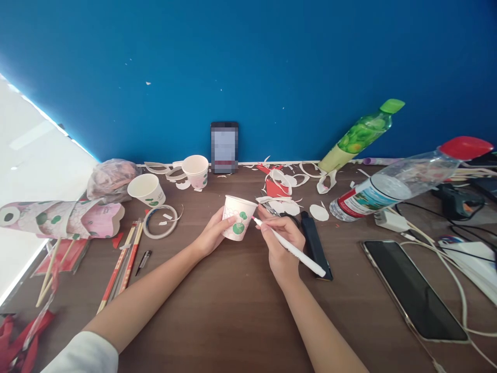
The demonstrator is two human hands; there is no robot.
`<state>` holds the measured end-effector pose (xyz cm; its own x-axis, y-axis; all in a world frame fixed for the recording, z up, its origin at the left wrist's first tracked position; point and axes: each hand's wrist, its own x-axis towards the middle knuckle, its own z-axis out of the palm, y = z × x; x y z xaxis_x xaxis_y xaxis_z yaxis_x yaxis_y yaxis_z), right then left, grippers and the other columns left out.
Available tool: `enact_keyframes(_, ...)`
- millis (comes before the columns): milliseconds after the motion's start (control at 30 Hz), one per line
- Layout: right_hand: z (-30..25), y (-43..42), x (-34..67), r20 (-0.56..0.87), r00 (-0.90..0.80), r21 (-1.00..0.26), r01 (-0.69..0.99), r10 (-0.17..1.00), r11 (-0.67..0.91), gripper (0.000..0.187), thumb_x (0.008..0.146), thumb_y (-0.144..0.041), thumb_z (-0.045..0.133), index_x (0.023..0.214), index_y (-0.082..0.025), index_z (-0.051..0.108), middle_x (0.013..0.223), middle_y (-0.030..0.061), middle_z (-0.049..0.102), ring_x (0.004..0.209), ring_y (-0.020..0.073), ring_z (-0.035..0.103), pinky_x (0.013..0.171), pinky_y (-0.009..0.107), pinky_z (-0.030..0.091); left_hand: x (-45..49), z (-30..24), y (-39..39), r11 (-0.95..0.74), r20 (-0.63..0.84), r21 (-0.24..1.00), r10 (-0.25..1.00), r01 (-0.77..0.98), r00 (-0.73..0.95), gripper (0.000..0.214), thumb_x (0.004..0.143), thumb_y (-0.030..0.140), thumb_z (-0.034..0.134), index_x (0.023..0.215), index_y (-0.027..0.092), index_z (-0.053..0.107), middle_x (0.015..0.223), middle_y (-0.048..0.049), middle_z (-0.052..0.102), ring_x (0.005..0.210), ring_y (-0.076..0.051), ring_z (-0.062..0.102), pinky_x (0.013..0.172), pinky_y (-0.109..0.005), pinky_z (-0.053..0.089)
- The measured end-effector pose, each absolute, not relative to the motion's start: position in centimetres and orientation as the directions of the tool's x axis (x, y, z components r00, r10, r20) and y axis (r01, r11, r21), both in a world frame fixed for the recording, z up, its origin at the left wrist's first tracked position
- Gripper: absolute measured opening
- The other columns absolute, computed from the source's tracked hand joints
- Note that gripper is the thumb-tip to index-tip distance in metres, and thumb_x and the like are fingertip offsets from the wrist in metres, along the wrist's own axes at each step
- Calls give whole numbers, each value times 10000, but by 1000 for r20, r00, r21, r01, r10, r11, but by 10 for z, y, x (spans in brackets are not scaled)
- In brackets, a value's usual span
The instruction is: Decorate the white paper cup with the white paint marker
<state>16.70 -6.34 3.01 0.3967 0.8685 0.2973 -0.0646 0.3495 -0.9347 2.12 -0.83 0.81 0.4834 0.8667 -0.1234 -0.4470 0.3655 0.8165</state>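
A brown table (233, 321) lies beneath the left hand (213, 233), which, half curled, holds a paper cup (237, 220), slightly tilted, just left of the right hand (282, 259), whose bent fingers pinch a white pen (302, 256); its tip may be touching the cup.

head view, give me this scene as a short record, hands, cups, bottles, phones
left hand: holds a patterned paper cup upright, slightly tilted
right hand: grips a white pen, tip beside the held cup; contact unclear
other cups: a left cup and a right cup, both behind the tape roll
bottles: green-capped bottle, red-capped bottle
phones: upright phone by the wall, flat phone at right
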Motion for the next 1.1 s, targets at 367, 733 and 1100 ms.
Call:
enact_keyframes(367,34,-64,165,270,401,-953,-19,875,303,74,751,-248,702,723,-241,634,876,56,771,1128,295,655,951,474,538,21,7,-8,376,-123,810,859,-449,497,463,718,384,740,1099,148,623,1136,-126,691,1071,-306,636,929,-401,465)
enact_keyframes(733,36,-64,164,239,425,-962,-21,873,274,71,754,-226,685,720,-239,625,899,54,774,1093,281,676,919,454,562,21,9,-8,375,-114,812,853,-448,509,479,724,388,727,1123,142,628,1124,-128,695,1081,-307,630,937,-397,463)
enact_keyframes(1100,34,-62,165,265,398,-946,-68,878,316,95,757,-215,680,697,-225,607,856,47,759,1104,285,670,974,505,523,21,8,-8,401,-141,797,851,-452,505,508,689,422,749,1080,121,629,1023,-122,714,928,-257,663,820,-337,486)
